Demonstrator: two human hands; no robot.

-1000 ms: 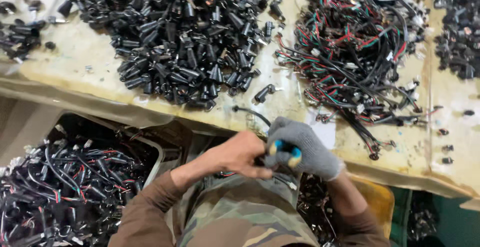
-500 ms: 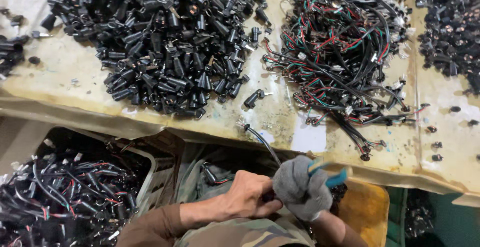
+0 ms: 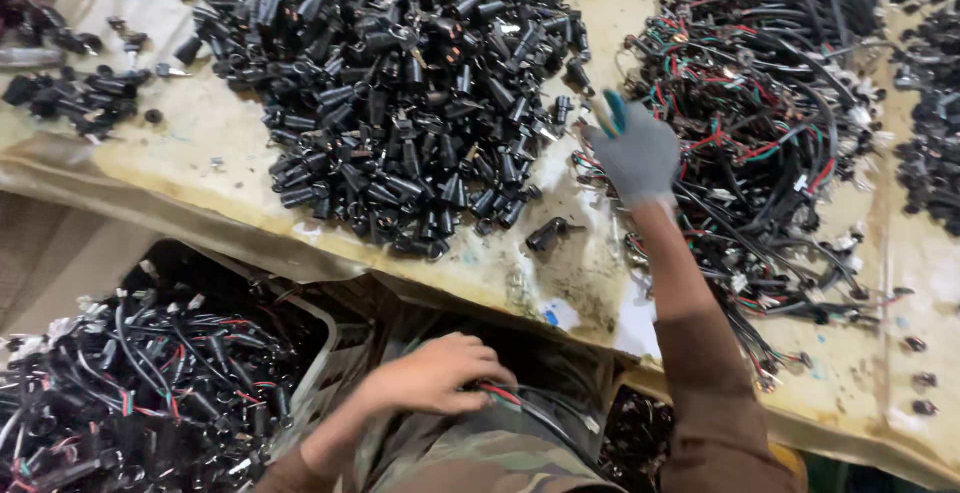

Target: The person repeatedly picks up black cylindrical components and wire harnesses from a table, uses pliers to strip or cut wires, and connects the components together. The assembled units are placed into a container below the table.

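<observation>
**Gloved hand leaves the lap for the wire pile**

Half a second ago both hands met low over the lap. Now the right hand, in a grey knit glove with teal fingertips, stretches up across the table to the left edge of the tangled pile of wires, fingers loosely spread; whether it grips anything I cannot tell. The bare left hand stays at the table's near edge, curled over a thin red and black cable. Glossy black plastic plugs, short cylinders, heap on the stained, yellowed tabletop. A bin of finished cables sits lower left.
</observation>
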